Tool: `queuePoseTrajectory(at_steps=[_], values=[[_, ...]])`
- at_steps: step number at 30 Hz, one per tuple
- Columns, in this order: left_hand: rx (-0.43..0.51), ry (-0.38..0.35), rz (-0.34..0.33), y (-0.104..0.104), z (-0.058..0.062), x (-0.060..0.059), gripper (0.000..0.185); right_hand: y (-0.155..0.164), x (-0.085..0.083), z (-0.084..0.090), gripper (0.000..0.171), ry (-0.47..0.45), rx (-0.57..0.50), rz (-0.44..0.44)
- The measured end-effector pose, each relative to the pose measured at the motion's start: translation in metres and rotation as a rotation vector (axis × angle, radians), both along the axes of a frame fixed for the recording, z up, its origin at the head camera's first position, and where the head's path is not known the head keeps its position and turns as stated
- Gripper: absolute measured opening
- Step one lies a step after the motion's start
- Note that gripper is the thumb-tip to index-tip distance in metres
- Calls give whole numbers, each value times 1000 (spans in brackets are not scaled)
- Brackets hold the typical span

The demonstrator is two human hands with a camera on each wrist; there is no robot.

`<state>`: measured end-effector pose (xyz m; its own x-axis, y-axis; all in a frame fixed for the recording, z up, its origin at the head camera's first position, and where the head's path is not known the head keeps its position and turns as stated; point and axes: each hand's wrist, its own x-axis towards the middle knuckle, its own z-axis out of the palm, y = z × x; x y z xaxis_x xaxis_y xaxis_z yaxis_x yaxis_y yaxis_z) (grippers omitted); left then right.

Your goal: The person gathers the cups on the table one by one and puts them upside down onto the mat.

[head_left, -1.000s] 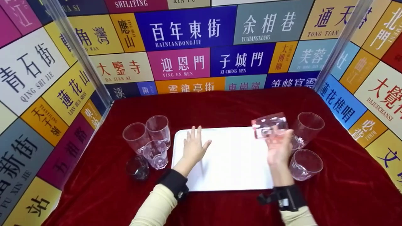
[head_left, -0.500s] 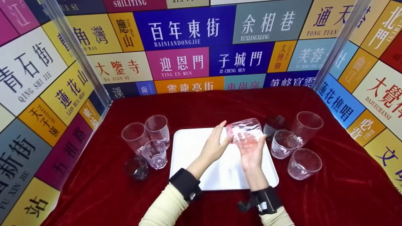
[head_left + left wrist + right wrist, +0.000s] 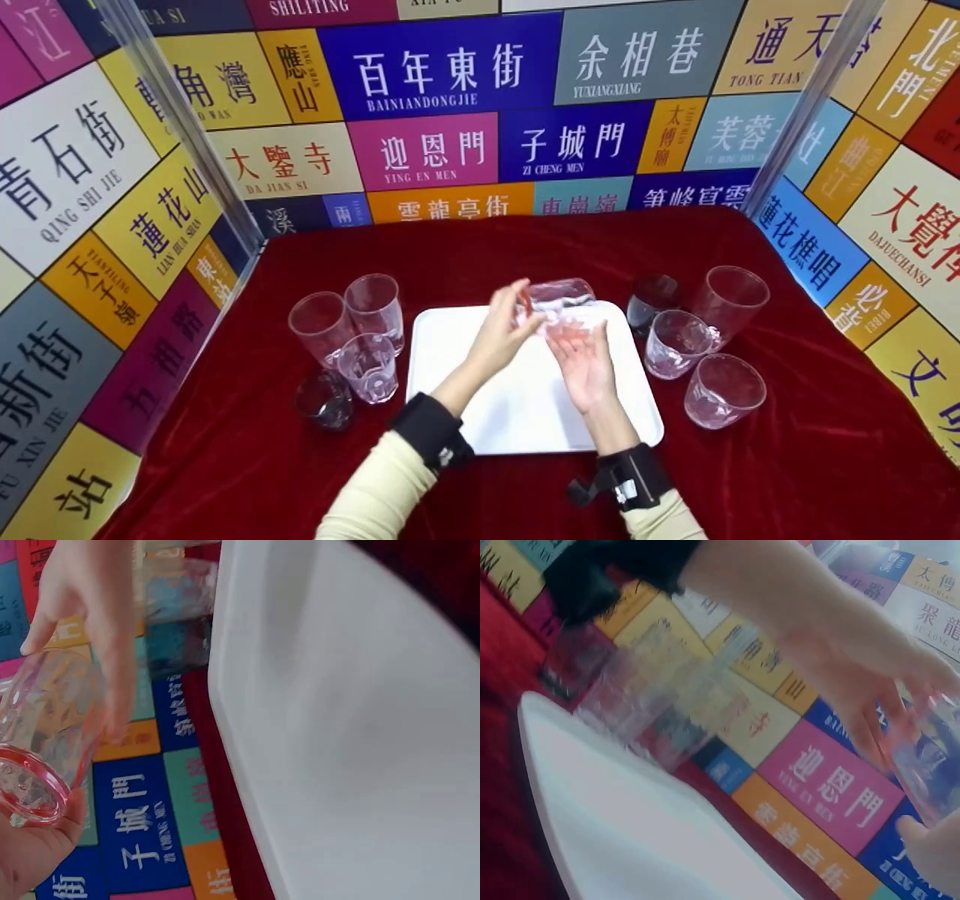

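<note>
A clear faceted tumbler (image 3: 556, 294) lies tilted on its side in the air above the far edge of the white tray (image 3: 525, 409). My left hand (image 3: 516, 313) grips it near the base, fingers (image 3: 105, 630) over the wall and the thumb under the reddish bottom (image 3: 30, 791). My right hand (image 3: 576, 352) lies palm up just beneath the tumbler with its fingers loose. I cannot tell whether its fingertips still touch the tumbler. In the right wrist view the tumbler (image 3: 930, 754) shows at the right edge, blurred.
Red cloth covers the table. Left of the tray stand two tall clear cups (image 3: 322, 322), a short tumbler (image 3: 367, 367) and a dark glass (image 3: 324, 401). To the right are a dark glass (image 3: 651, 300), a tall cup (image 3: 729, 300) and two short tumblers (image 3: 724, 390). Sign-covered walls enclose three sides.
The tumbler went from my right hand to my left and moved leftward over the tray. My left hand rose off the tray; my right hand loosened.
</note>
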<state>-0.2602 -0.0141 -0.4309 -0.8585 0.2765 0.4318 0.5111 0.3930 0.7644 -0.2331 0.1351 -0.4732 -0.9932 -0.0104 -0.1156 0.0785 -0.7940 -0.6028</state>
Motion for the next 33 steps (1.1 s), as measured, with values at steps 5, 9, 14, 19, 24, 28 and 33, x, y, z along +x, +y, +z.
queuePoseTrajectory(at_steps=[5,9,14,19,24,28,33], values=[[-102,93,71,-25,14,-15,52,19,-9,-10,65,25,394,56],[-300,27,147,-48,18,-21,54,35,-18,-22,63,11,797,2],[-523,-105,195,-71,8,-27,51,56,-27,-43,61,79,1249,-42],[-603,-147,231,-83,-7,-34,51,66,-28,-55,66,169,1585,36],[-628,-164,269,-89,-19,-37,51,70,-26,-59,70,218,1669,82],[-660,-175,318,-93,-26,-37,50,70,-26,-60,69,241,1709,86],[-667,-186,332,-96,-32,-38,50,73,-25,-62,67,259,1756,99]])
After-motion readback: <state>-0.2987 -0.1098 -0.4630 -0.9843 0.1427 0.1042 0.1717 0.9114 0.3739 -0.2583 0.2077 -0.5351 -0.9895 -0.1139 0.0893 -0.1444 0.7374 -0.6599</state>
